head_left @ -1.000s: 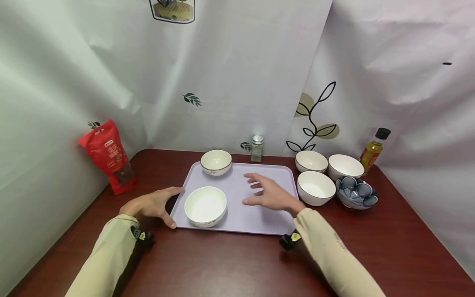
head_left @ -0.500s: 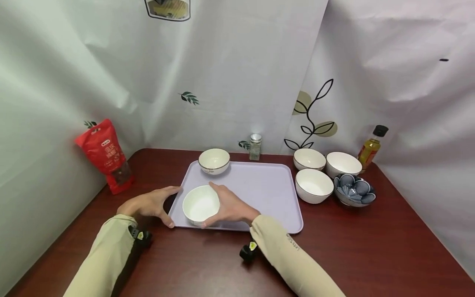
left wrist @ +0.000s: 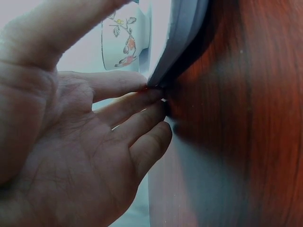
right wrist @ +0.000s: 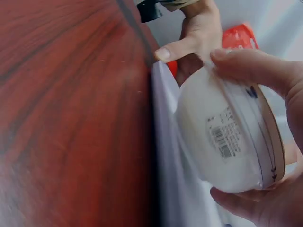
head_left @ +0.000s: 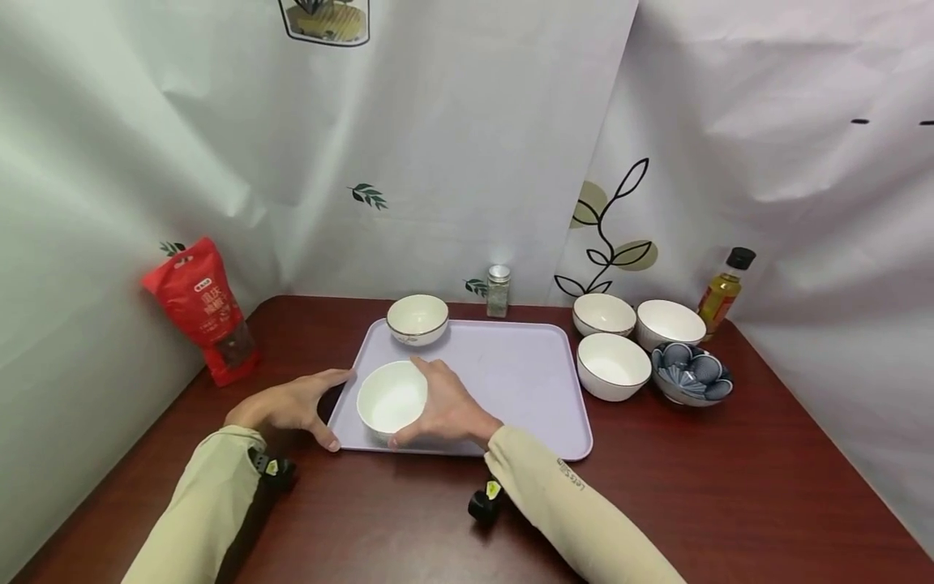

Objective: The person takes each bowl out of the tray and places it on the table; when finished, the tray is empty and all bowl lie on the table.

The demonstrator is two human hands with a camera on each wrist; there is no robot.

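Note:
In the head view my right hand [head_left: 447, 407] grips the right side of a white bowl [head_left: 388, 399] over the front left of a lilac tray [head_left: 511, 381]. The right wrist view shows this bowl [right wrist: 210, 137] between the thumb and fingers of my right hand [right wrist: 277, 203], its labelled underside showing. My left hand [head_left: 292, 405] lies at the tray's left edge, thumb apart from the fingers. In the left wrist view the fingertips of my left hand [left wrist: 94, 137] are at the tray [left wrist: 176, 35]; whether they press it I cannot tell.
A second bowl [head_left: 417, 319] sits at the tray's back left. Right of the tray stand white bowls [head_left: 614, 369], a bowl of blue-grey pieces [head_left: 690, 375] and an oil bottle [head_left: 721, 298]. A spice jar [head_left: 499, 292] stands behind; a red bag [head_left: 204, 304] leans left.
My right hand has moved left from above the middle of the tray and taken hold of the front bowl, which has shifted slightly left. The left hand has stayed by the tray's edge.

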